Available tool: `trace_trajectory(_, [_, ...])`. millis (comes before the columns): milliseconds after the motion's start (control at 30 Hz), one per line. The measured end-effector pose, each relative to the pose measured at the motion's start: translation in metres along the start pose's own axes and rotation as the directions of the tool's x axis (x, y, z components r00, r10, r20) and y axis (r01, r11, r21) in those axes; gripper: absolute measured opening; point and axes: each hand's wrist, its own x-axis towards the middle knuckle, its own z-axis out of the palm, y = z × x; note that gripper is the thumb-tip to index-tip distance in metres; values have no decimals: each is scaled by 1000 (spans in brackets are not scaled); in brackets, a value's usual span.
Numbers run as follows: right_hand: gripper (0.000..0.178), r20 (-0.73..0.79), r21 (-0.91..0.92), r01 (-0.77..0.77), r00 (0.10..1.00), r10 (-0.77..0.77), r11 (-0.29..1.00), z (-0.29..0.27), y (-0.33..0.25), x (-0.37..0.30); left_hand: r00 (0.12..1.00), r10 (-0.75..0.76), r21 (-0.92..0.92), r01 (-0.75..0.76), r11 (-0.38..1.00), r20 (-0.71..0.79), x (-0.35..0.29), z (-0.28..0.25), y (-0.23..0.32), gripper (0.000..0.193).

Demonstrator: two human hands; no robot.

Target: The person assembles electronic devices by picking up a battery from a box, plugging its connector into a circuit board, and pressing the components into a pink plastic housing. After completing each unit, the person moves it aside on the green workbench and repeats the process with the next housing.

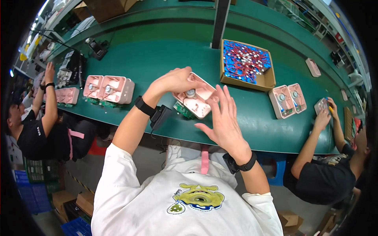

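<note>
Now left hand grips pink plastic case from above, just over the belt; right hand spread, fingers at its edge. Prob light, stiff; hold by rim, not the board.

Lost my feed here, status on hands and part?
Left hand grips pink plastic housing. Right hand open, fingers at its edge. Green belt ahead.

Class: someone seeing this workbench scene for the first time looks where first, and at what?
At centre, the left hand grips a pink plastic housing above the green conveyor belt, and the right hand is spread open against its right end. Behind it to the right, a cardboard box holds red-wired parts.
</note>
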Motion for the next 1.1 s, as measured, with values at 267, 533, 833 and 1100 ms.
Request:
trace_trajectory(267, [83, -66, -201, -282, 959, 275, 938, 1, -6, -34, 947, 313, 10, -315, 949, 71, 17, 55, 35, 61])
trace_trajectory(533, [80, -151, -60, -421, 900, 408, 905, -17, -18, -53, 650, -1, -312, -363, 878, -760, -48, 97, -11, 21])
trace_trajectory(833, [41, 55, 149, -170, 985, 164, 974, -40, 58, 28, 817, 139, -420, -424, 802, -560, -90, 167, 19, 23])
trace_trajectory(1100, [18, 262, 465, -344, 934, 244, 816, -50, 42, 41, 867, 21, -558, -340, 757, -498, -85, 158, 13, 26])
